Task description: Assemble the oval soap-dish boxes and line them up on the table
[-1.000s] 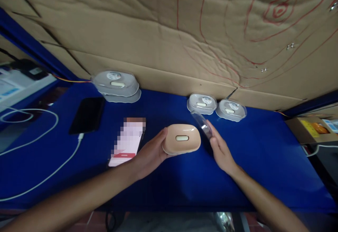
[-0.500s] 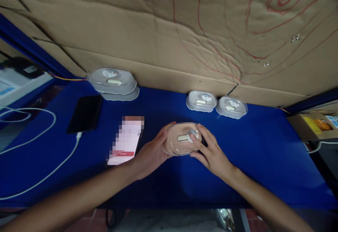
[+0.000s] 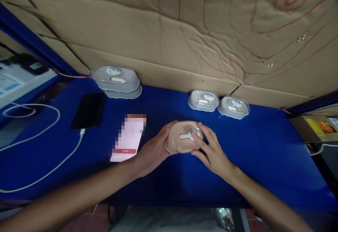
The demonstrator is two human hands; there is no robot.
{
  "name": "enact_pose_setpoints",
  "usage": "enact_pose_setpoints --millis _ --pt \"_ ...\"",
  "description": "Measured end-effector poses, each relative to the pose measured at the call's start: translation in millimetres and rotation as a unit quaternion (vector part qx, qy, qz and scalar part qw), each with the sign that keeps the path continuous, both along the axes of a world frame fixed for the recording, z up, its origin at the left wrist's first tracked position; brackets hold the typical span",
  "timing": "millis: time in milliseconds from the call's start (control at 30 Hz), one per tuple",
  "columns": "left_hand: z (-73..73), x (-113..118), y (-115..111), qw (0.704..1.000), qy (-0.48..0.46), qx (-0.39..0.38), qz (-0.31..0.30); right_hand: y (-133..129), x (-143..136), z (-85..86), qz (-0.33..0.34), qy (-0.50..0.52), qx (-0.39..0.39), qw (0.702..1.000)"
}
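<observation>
Two hands meet on a peach soap dish [image 3: 174, 143], an oval piece with a pale slot [image 3: 184, 136] along its middle and a clear lid [image 3: 182, 124] over its top. The left hand [image 3: 153, 154] grips the dish's left end, fingers curled around it and thumb along the side. The right hand [image 3: 216, 154] is partly curled over the right end, one fingertip on the lid beside a round sticker [image 3: 194, 132], another finger at the far edge and the thumb at the near edge. Whether the lid sits fully down cannot be told. The dish is in front of the person, over a blue tabletop [image 3: 253, 161]; whether its base touches the surface is unclear.

Left of the peach dish, near the left forearm, lies a phone with a lit screen [image 3: 126, 140], partly pixelated. Farther left of the dish is a black phone [image 3: 88, 110], with a white cable [image 3: 59, 168] plugged into its near end. Beyond the dish to the left stands a stack of gray lidded dishes [image 3: 116, 84]. Beyond it to the right, two single gray dishes [image 3: 204, 102] sit side by side, near a cardboard panel [image 3: 132, 24] marked with red lines.
</observation>
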State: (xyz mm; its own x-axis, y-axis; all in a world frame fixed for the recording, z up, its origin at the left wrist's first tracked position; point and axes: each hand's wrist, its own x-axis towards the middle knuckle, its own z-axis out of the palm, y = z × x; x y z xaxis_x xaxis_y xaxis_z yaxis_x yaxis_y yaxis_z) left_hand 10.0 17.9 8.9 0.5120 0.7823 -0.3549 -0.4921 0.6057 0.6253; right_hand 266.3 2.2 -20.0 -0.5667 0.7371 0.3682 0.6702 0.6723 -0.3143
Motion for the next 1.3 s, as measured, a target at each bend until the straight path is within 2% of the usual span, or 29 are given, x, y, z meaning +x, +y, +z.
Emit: enact_pose_setpoints --millis 200,333,500,600,700,733,800,900,1000,1067,1133,1200,1267,1300 --pt "-4.5 -3.7 -0.6 0.999 -0.016 0.046 -0.010 0.4 6.3 6.8 0.005 0.017 -0.020 1.000" --pt "-3.5 -6.3 -1.1 0.992 0.050 0.110 -0.046 -0.9 17.0 13.8 0.023 0.014 -0.037 0.999" --pt "-3.1 -4.7 0.4 0.945 0.238 0.219 -0.045 -3.9 37.3 30.5 0.022 -0.026 -0.098 0.995" --pt "6.4 -0.6 10.7 0.904 0.307 0.298 -0.016 -10.3 57.6 38.7 0.002 -0.058 -0.127 0.990" --pt "22.7 11.4 39.1 0.851 0.336 0.403 0.016 -19.4 92.0 40.7 -0.047 -0.072 -0.136 0.987" --pt "27.0 17.7 52.6 0.833 0.337 0.438 0.017 -21.7 107.8 39.1 -0.071 -0.073 -0.134 0.986" --pt "30.1 33.5 83.1 0.778 0.349 0.522 -0.008 -23.0 146.4 32.1 -0.125 -0.076 -0.117 0.982" --pt "19.9 59.2 125.4 0.700 0.418 0.576 -0.057 -15.6 215.7 15.8 -0.212 -0.095 -0.035 0.972" --pt "3.9 75.0 146.3 0.686 0.439 0.577 -0.056 -0.3 279.7 2.8 -0.326 -0.145 0.040 0.933" --pt "-2.4 72.9 144.3 0.679 0.444 0.582 -0.054 13.3 307.3 -1.3 -0.354 -0.147 0.059 0.922" --pt "-3.7 59.5 130.0 0.668 0.454 0.587 -0.058 28.8 318.5 -3.4 -0.349 -0.139 0.065 0.924" --pt "-2.1 38.4 105.9 0.652 0.472 0.590 -0.069 44.3 315.1 -5.2 -0.332 -0.130 0.067 0.932" --pt "0.1 15.4 76.7 0.622 0.507 0.590 -0.091 57.7 301.5 -6.9 -0.311 -0.123 0.068 0.940" --pt "0.9 4.9 62.3 0.619 0.514 0.585 -0.099 63.2 292.3 -7.2 -0.298 -0.119 0.065 0.945"
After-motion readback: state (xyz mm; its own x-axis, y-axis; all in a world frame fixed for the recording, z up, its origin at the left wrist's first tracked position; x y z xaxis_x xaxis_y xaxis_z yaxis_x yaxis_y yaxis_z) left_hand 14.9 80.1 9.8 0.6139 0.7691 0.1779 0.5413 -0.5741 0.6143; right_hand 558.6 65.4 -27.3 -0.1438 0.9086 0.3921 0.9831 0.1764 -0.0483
